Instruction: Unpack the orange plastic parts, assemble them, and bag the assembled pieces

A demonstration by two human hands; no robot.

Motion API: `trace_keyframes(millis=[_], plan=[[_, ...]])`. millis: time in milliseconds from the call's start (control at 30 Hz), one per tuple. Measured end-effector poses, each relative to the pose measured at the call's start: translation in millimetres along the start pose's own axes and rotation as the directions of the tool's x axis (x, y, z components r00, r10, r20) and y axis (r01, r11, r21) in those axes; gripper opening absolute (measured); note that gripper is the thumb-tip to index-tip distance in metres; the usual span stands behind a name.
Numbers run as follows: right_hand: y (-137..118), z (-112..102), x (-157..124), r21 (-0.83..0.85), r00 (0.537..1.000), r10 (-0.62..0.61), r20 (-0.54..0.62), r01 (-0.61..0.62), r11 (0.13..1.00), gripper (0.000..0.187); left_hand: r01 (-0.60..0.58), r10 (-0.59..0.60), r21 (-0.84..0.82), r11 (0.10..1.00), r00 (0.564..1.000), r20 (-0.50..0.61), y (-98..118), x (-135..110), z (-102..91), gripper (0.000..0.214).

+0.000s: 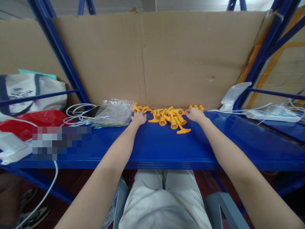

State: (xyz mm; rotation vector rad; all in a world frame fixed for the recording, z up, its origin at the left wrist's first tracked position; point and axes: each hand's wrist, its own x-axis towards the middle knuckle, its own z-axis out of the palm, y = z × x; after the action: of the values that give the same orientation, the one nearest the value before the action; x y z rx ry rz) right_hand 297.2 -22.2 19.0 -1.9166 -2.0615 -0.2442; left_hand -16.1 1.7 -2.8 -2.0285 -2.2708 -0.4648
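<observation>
Several yellow plastic pieces lie in a loose pile (168, 116) against the cardboard at the back of the blue table. Some have a T-shaped handle (183, 131); others show a hollow, cup-like round end (174, 126). My left hand (138, 118) is at the pile's left end, fingers apart over a few yellow T-shaped pieces (145, 109). On the other side, my right hand (194, 114) rests at the pile's right edge, fingers stretched toward it. Behind that hand sit several small yellow pieces (200, 107). Nothing is plainly held in either hand.
Blue table (166, 149) with a cardboard wall (181, 60) behind. At left are a clear plastic bag (114, 111), coiled white cable (78, 113), a red bag (45, 119) and a cloth bag (35, 90). A white power strip (274, 114) lies right.
</observation>
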Motion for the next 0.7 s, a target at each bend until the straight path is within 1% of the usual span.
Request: trace_keyframes(millis=[67,167,267,367,467,700], plan=[[-15.5,-4.2,-5.6,0.076,1.0,0.009,-0.022,-0.007,0.997,0.048,-0.003,0.004,-0.003,1.0,0.999,0.032,-3.2,1.0,0.9,0.061],[-29.5,-2.8,-10.3,0.135,0.996,-0.061,-0.058,0.069,0.988,0.051,-0.006,0.007,-0.011,1.0,0.999,0.046,-5.9,2.4,1.6,0.061],[-31.4,5.5,-10.2,0.132,0.989,-0.135,-0.063,0.142,0.981,0.05,-0.002,0.003,-0.028,1.0,0.999,0.046,-6.1,3.3,1.4,0.06],[-28.1,14.5,-7.6,0.128,0.979,-0.174,-0.105,0.187,0.974,0.047,-0.001,0.003,-0.05,0.999,0.999,0.038,-5.9,3.8,0.8,0.057],[-27.4,18.0,-6.3,0.127,0.976,-0.172,-0.137,0.189,0.974,0.043,-0.016,0.018,-0.064,0.998,0.999,0.029,-6.5,4.5,0.7,0.055],[-32.8,14.8,-8.8,0.137,0.984,-0.138,-0.113,0.153,0.979,0.036,-0.048,0.049,-0.035,0.998,0.998,0.025,-8.2,7.5,4.2,0.051]])
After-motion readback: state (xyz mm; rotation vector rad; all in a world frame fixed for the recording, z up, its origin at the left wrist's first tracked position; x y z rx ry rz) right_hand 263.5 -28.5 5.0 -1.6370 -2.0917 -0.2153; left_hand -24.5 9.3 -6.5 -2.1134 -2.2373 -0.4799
